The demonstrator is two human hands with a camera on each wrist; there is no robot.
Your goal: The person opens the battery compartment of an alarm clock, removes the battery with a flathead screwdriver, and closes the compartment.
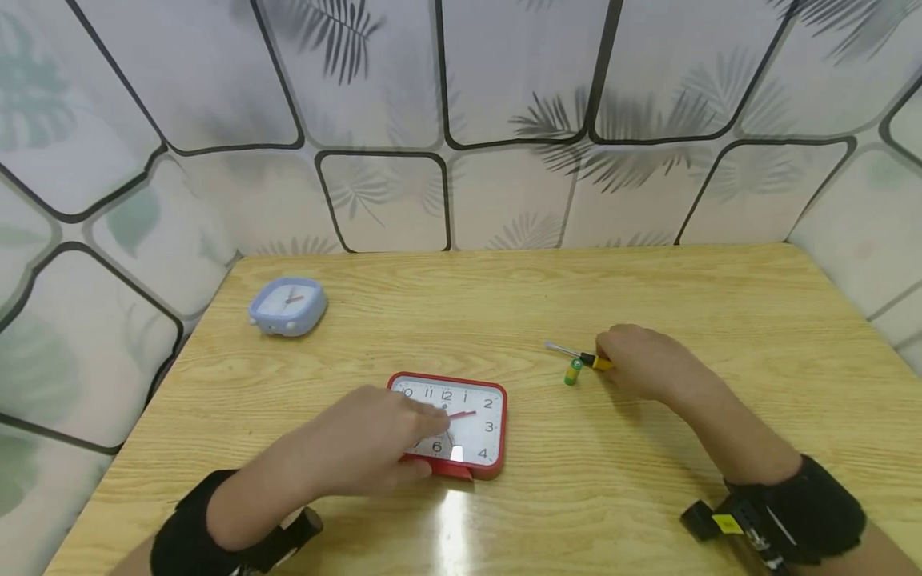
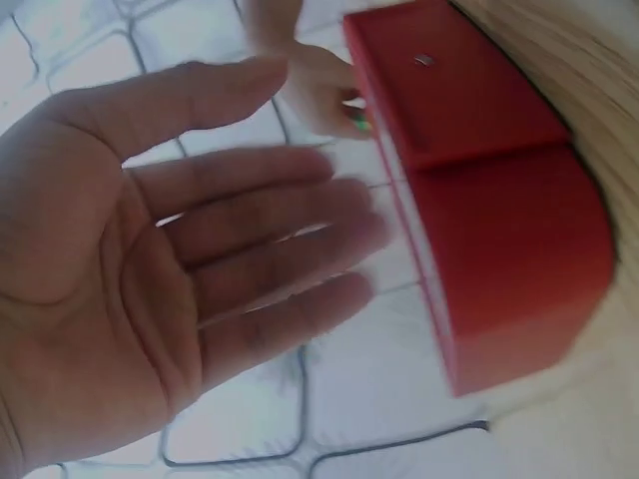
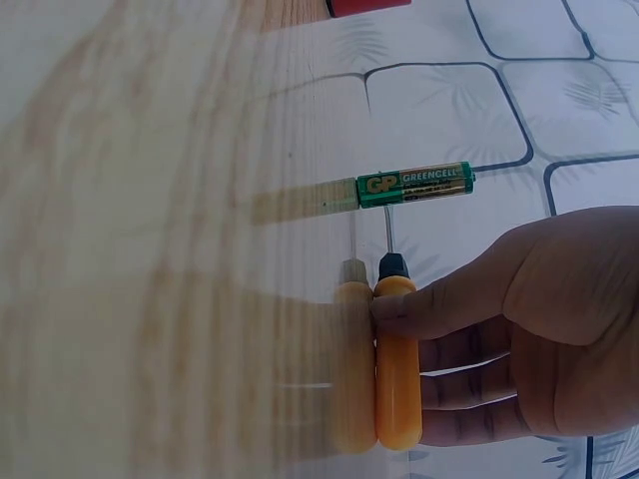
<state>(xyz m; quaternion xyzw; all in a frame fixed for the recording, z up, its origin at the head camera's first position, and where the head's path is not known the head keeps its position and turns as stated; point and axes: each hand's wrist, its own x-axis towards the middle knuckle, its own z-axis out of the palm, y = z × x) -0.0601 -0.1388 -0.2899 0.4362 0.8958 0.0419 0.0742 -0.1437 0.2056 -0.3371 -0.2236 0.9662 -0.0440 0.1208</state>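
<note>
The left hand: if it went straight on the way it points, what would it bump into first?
Probably the red clock: the left hand overlaps its face in the head view, though depth is hard to judge. If it cleared the clock, the green battery looks next in line.

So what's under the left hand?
Under the left hand is the red clock, on the table. The right side of its face shows; the 8 and 9 are covered.

Wood-grain tbl [image 1: 446, 312] w/ lt. blue clock [image 1: 290, 306], red clock [image 1: 471, 438], upright batt. [image 1: 572, 373] & screwdriver [image 1: 587, 360] on it.
</note>
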